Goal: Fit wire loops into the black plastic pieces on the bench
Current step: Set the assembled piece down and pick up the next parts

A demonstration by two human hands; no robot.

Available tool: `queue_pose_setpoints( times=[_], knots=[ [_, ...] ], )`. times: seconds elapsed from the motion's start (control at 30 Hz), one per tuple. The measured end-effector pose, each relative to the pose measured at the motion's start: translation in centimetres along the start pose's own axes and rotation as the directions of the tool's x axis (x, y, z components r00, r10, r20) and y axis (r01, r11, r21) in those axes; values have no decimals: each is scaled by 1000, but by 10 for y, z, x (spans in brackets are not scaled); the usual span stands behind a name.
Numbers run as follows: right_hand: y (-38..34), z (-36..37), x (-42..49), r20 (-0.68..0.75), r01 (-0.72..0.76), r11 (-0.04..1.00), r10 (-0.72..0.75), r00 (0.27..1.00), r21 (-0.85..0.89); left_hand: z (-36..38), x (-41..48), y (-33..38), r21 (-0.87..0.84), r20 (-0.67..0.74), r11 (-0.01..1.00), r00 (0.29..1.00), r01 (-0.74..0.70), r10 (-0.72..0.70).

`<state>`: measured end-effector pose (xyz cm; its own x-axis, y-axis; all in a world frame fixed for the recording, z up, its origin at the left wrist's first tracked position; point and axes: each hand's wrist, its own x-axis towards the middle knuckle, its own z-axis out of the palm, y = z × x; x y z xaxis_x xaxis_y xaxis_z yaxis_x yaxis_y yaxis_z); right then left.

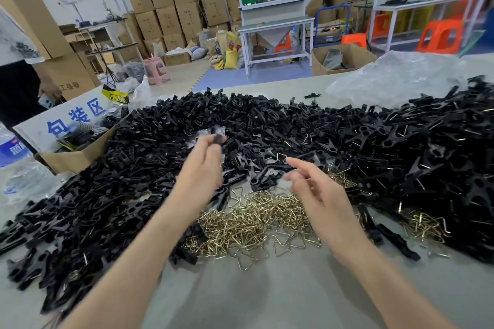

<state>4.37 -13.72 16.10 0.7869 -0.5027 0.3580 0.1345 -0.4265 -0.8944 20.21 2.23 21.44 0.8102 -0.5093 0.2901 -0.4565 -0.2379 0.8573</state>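
The left hand (203,165) is raised over the bench (267,296), its fingertips pinching one black plastic piece (218,139), which is blurred; the right hand (318,189) hangs beside it, just above the near heap of wire loops (254,222), fingers loosely bent and smeared by motion, so whether they hold a loop cannot be told. One brass-coloured triangular loop (281,157) lies on the black pile just off the right index fingertip. The black plastic pieces (160,141) lie in one wide bank around both hands, far too many to count; the loops form two heaps, the larger between the forearms, a smaller heap (425,224) to the right; one open cardboard box (77,157) stands at the bench's left edge.
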Motion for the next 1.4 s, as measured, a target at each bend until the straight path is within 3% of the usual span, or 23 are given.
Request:
queue_pose_setpoints(
  times=[0.07, 0.13, 0.23, 0.37, 0.47, 0.53, 0.6, 0.67, 0.73, 0.93, 1.03, 1.1, 1.17, 1.23, 1.3, 1.4],
  knots=[
    [-4, 2, -1, 87, -59, 990, 48, 995, 128, 28, -20, 6, -245, 124, 967, 991, 72, -42],
    [-7, 5, -1, 158, -72, 967, 34, 987, 244, 54, -38, 7, -374, 216, 924, 976, 85, -3],
    [-16, 8, -2, 198, -57, 915, -26, 980, 400, 77, -52, 4, -402, 240, 915, 968, 26, 77],
    [-15, 9, -3, 154, -66, 912, 3, 988, 405, 75, -53, 6, -398, 317, 915, 946, 72, 63],
    [-8, 12, -1, 114, -89, 931, 52, 992, 353, 57, -43, 8, -197, 344, 979, 939, 50, 21],
    [-4, 11, 1, 58, -126, 922, 113, 992, 367, 42, -29, 4, 131, 241, 990, 970, -48, 15],
    [-1, 7, 6, -3, -168, 882, 189, 982, 440, 22, -14, -5, 539, 140, 840, 990, -72, -5],
    [1, 1, 10, -45, -198, 835, 256, 966, 513, 6, -8, -16, 786, 99, 619, 987, 3, -130],
    [3, -3, 12, -68, -205, 804, 291, 954, 558, 1, -13, -26, 869, 133, 495, 962, 3, -239],
    [9, 0, 12, -47, -197, 820, 262, 964, 537, 7, -19, -35, 847, 124, 531, 982, -31, -140],
    [11, 0, 10, -14, -185, 842, 222, 975, 507, 7, -22, -31, 692, 116, 721, 991, -33, -66],
    [11, 0, 10, -4, -170, 853, 198, 980, 494, 10, -26, -24, 429, 133, 903, 990, -21, -40],
    [9, 0, 10, 14, -152, 866, 165, 986, 476, 18, -34, -16, 78, 122, 996, 991, 37, -47],
    [7, 0, 9, 48, -130, 883, 121, 991, 451, 31, -42, -9, -296, 126, 946, 987, 131, -97],
    [5, 1, 8, 84, -123, 892, 96, 992, 436, 44, -48, -4, -551, 140, 811, 980, 195, -141],
    [2, 3, 6, 127, -130, 901, 84, 988, 415, 58, -54, -1, -656, 147, 729, 980, 196, -131]
  ],
)
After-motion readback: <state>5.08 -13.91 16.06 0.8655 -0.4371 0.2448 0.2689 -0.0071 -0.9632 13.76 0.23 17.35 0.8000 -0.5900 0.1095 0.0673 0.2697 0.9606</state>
